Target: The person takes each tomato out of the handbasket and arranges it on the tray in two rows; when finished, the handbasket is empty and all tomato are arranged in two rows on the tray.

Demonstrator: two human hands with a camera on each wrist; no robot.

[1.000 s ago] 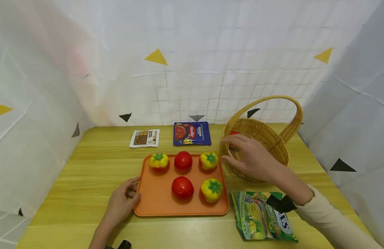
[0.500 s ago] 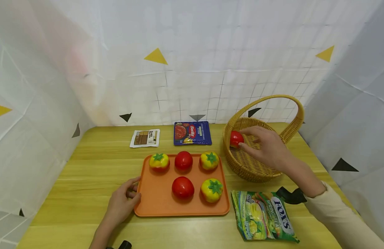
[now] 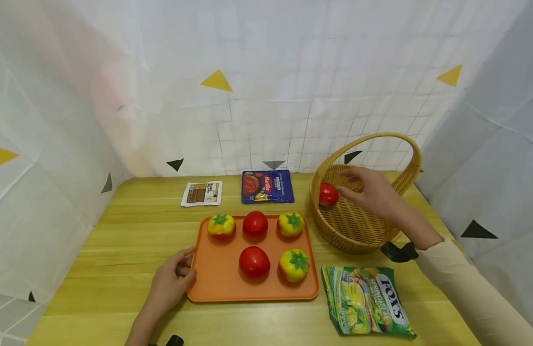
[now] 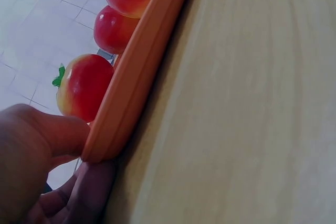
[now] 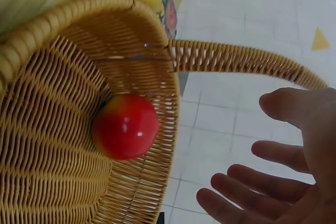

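My left hand (image 3: 171,278) grips the left rim of an orange tray (image 3: 214,278), thumb and fingers on either side of its edge in the left wrist view. Several plastic toy fruits stand on the tray: yellow-red ones (image 3: 293,265) with green leaf tops and plain red ones (image 3: 254,262). Over the wicker basket (image 3: 357,247), my right hand (image 3: 372,194) holds nothing, its fingers apart. A red toy fruit (image 5: 126,126) lies inside the basket against its wall. In the right wrist view a gap separates the fingers (image 5: 236,192) from that fruit.
The basket's tall handle (image 3: 370,139) arches beside my right hand. A green candy bag (image 3: 365,302) lies in front of the basket. Behind the tray lie a blue sauce pouch (image 3: 267,186) and a small white packet (image 3: 201,193). A white sheet (image 3: 270,120) hangs behind the table.
My right hand has moved right, away from the red fruit at the basket's left side, and its fingers have come off it. The left hand and tray have stayed put.
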